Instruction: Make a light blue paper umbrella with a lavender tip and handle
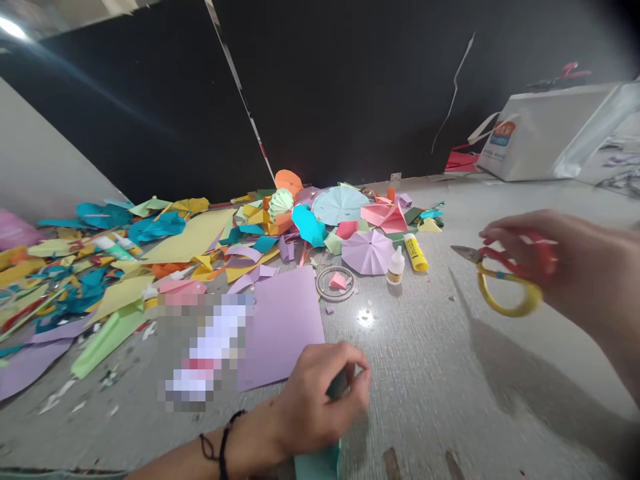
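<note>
My left hand, with a dark cord bracelet at its wrist, is closed at the front of the table. Its fingers pinch a piece of teal green paper, most of which the hand hides. Off to the right, my right hand is raised above the table, gripping scissors with red and yellow handles. Their blades point left, away from any paper. Beside my left hand lies a purple sheet of paper. Beyond it is a round ring encircling a pink scrap.
A small white glue bottle and a yellow glue stick stand past the ring. Coloured paper pieces, including a lilac folded disc, are heaped along the back and left. A white bag sits far right, near a black panel.
</note>
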`<state>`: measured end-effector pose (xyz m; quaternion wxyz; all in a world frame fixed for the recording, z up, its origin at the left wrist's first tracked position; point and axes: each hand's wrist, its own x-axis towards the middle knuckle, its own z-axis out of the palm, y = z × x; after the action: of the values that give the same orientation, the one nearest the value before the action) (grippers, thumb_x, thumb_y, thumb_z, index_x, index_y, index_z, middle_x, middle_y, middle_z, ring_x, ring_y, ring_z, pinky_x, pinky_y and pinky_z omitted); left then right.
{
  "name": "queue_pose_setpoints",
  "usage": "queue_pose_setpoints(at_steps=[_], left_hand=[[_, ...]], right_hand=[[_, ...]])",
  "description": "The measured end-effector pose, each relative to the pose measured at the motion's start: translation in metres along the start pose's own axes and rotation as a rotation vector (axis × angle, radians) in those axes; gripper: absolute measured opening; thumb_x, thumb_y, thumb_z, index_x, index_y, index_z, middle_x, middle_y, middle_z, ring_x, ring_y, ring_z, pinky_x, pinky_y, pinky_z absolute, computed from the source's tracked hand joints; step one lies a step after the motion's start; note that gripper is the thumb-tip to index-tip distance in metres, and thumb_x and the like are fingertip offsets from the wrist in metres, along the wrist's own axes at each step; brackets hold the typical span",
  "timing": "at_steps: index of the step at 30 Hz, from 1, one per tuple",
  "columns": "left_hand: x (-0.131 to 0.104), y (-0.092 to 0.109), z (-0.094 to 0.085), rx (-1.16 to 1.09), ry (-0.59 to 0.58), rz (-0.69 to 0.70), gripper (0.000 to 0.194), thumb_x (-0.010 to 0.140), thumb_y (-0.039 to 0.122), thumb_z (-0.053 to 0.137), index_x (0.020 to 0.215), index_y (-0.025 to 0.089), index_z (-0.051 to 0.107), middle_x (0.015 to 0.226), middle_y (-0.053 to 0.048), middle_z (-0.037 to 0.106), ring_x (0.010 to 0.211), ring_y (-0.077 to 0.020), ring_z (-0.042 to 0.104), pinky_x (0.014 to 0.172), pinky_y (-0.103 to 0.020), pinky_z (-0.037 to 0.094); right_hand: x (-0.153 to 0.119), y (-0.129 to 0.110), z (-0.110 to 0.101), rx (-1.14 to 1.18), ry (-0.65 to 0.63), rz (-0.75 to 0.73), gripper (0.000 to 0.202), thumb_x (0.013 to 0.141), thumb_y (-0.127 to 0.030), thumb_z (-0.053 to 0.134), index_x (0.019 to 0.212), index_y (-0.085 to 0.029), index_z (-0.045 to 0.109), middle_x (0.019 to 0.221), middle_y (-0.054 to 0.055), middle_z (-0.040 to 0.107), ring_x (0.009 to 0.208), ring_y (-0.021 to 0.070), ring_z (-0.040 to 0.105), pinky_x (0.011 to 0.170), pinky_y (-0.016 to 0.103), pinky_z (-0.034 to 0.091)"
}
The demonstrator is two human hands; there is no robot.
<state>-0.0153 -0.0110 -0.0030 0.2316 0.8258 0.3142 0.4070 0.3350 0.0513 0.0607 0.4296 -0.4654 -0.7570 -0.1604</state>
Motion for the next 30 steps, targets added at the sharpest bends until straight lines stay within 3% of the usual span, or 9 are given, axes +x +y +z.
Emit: queue_pose_setpoints(at_steps=[4,8,14,21,25,30], left_hand=[[0.007,-0.002,-0.005,-0.194,0.024,-0.362,0.012,0.097,0.024,0.058,0.086,0.019,0.059,0.068,0.004,0.055,0.061,-0.0095,0.051,0.059,-0.021,0.041],[0.013,-0.009,-0.006,-0.44,0.051,-0.518,0.017,0.097,0.03,0.06,0.085,0.019,0.057,0.061,0.007,0.046,0.05,-0.0075,0.037,0.05,-0.021,0.032],[0.013,-0.015,-0.001,-0.535,0.014,-0.559,0.019,0.096,0.032,0.063,0.085,0.019,0.056,0.056,0.009,0.04,0.045,-0.0062,0.032,0.045,-0.021,0.027],[0.012,-0.016,0.0,-0.522,-0.019,-0.559,0.02,0.097,0.033,0.063,0.086,0.018,0.057,0.057,0.009,0.041,0.045,-0.0061,0.033,0.043,-0.02,0.028],[0.012,-0.015,0.001,-0.511,-0.027,-0.566,0.02,0.097,0.034,0.064,0.086,0.018,0.056,0.056,0.009,0.041,0.045,-0.0064,0.033,0.044,-0.02,0.028],[0.013,-0.015,0.001,-0.51,-0.025,-0.56,0.023,0.096,0.037,0.064,0.086,0.018,0.057,0.058,0.009,0.042,0.046,-0.0065,0.033,0.045,-0.021,0.028]], right_hand=[[-0.004,0.008,0.026,-0.02,-0.285,-0.234,0.031,0.094,-0.007,0.044,0.095,-0.019,0.072,0.102,0.007,0.078,0.082,0.018,0.076,0.074,0.03,0.061],[-0.012,0.008,0.033,-0.018,-0.422,-0.258,0.049,0.085,0.002,0.035,0.107,-0.02,0.073,0.118,0.01,0.076,0.096,0.0253,0.078,0.08,0.041,0.063],[-0.015,-0.016,0.029,-0.037,-0.406,-0.233,0.049,0.092,0.0,0.035,0.123,-0.02,0.067,0.127,0.011,0.074,0.115,0.031,0.073,0.083,0.049,0.065],[-0.023,-0.031,0.04,-0.05,-0.463,-0.269,0.058,0.083,0.006,0.035,0.129,-0.016,0.065,0.138,0.012,0.068,0.126,0.0326,0.067,0.086,0.048,0.065],[-0.025,-0.04,0.039,-0.092,-0.481,-0.27,0.072,0.074,0.01,0.037,0.135,-0.017,0.061,0.136,0.012,0.069,0.114,0.0298,0.073,0.082,0.044,0.063],[-0.025,-0.047,0.036,-0.113,-0.424,-0.253,0.073,0.072,0.009,0.038,0.138,-0.014,0.06,0.127,0.016,0.074,0.102,0.0331,0.077,0.076,0.047,0.064]])
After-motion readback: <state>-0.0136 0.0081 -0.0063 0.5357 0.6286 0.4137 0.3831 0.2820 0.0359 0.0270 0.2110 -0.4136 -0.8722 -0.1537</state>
